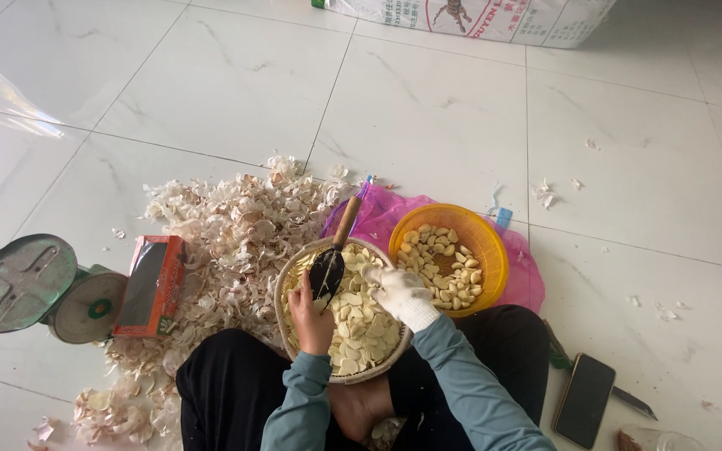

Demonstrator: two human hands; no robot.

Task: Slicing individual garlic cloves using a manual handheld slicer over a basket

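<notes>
A person sitting on a white tiled floor [428, 117] is working over a woven basket [294, 276] of peeled garlic cloves [361, 330] resting in the lap. The bare left hand [311, 317] is closing around a clove under a wooden-handled knife [332, 255], while the gloved right hand [399, 292] is curling over the cloves, its grip unclear. An orange basket [486, 242] of cloves is sitting just beside, garlic skins [227, 234] heaped to the left.
</notes>
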